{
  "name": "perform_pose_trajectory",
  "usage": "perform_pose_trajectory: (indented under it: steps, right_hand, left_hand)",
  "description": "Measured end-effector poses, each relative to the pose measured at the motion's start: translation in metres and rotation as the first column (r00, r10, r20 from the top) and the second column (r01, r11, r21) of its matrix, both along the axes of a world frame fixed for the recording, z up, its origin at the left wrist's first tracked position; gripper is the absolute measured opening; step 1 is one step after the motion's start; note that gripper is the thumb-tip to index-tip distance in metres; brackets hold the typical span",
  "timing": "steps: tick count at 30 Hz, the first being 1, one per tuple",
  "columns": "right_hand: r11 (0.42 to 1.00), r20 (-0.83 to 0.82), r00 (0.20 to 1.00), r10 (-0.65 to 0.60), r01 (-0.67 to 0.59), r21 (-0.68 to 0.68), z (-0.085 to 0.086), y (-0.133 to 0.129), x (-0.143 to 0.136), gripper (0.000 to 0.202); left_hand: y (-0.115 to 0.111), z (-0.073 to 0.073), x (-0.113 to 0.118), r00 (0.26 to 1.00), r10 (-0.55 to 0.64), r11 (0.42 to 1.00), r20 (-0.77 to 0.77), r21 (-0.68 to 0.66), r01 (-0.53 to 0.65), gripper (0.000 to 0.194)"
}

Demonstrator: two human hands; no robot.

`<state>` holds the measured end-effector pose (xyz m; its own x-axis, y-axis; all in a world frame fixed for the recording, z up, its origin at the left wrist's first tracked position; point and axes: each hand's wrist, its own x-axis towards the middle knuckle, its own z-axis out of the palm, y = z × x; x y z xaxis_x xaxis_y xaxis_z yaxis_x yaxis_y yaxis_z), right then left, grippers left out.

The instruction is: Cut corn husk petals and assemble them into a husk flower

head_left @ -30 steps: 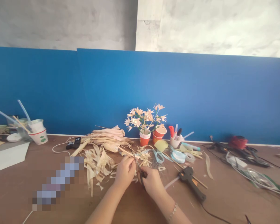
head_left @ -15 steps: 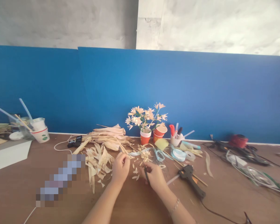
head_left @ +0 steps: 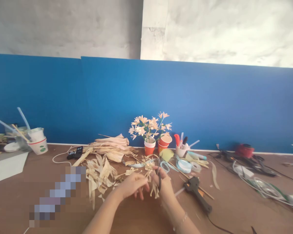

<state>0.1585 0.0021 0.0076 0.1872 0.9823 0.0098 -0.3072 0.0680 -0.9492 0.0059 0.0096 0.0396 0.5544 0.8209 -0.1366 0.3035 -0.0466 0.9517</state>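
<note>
My right hand [head_left: 164, 186] is closed on dark scissors [head_left: 159, 175], whose blades point upward. Beside it on the left, my left hand [head_left: 134, 186] reaches across with its fingers apart, and nothing shows between them. Pale husk scraps [head_left: 149, 166] lie just beyond both hands, with more husk bits below the scissors. Left of my left hand is a heap of torn husk [head_left: 101, 172], and behind that lies a stack of long dried husks [head_left: 112, 146]. Pale husk flowers [head_left: 150, 125] on green stems stand in a paper cup [head_left: 149, 150].
A black glue gun [head_left: 197, 195] and thin sticks lie right of my right hand. Behind are a cup of pens [head_left: 180, 151] and blue ribbon [head_left: 184, 165]. Cables [head_left: 263, 185] and a red object [head_left: 244, 150] sit far right. A white cup [head_left: 39, 146] stands far left.
My left hand has moved right and nearer to me, and its pinched fingers have opened. The scissors in my right hand have turned upward. The view has shifted slightly.
</note>
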Motion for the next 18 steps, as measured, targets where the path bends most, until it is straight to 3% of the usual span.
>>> perform_pose_trajectory:
  steps: [1,2,3,4,5,9,13,16,18]
  right_hand:
    - [0.999,-0.001,0.999,-0.044,0.044,0.011,-0.001,0.001,0.000,0.043]
    - [0.996,0.009,0.997,-0.083,0.082,0.022,-0.003,0.002,0.000,0.043]
    - [0.992,0.022,0.992,-0.120,0.120,0.037,-0.005,0.004,0.000,0.043]
    - [0.987,0.041,0.987,-0.154,0.151,0.055,-0.008,0.005,0.000,0.041]
    - [0.982,0.064,0.982,-0.177,0.172,0.074,-0.010,0.006,-0.001,0.040]
    - [0.968,0.148,0.967,-0.209,0.183,0.170,-0.018,0.008,0.000,0.033]
    - [0.960,0.222,0.945,-0.239,0.195,0.199,-0.014,0.006,0.004,0.030]
    - [0.965,0.244,0.941,-0.234,0.193,0.178,-0.011,0.004,0.005,0.030]
    - [0.966,0.237,0.944,-0.230,0.192,0.172,-0.010,0.003,0.004,0.031]
  left_hand:
    - [0.009,0.003,-0.004,0.990,0.126,0.988,-0.068,0.102,-0.119,0.033]
    - [0.020,0.007,-0.008,0.943,0.305,0.927,-0.132,0.267,-0.262,0.030]
    - [0.032,0.010,-0.011,0.868,0.459,0.830,-0.191,0.440,-0.342,0.026]
    - [0.045,0.013,-0.012,0.772,0.563,0.753,-0.295,0.568,-0.332,0.025]
    - [0.058,0.015,-0.012,0.672,0.612,0.719,-0.417,0.646,-0.255,0.027]
    - [0.100,0.018,0.002,0.637,0.553,0.745,-0.537,0.662,-0.088,0.021]
    - [0.123,0.011,0.019,0.573,0.459,0.810,-0.679,0.585,0.043,0.014]
    - [0.132,0.004,0.026,0.528,0.406,0.845,-0.746,0.526,0.094,0.034]
    - [0.135,0.002,0.029,0.531,0.387,0.846,-0.754,0.519,0.119,0.037]
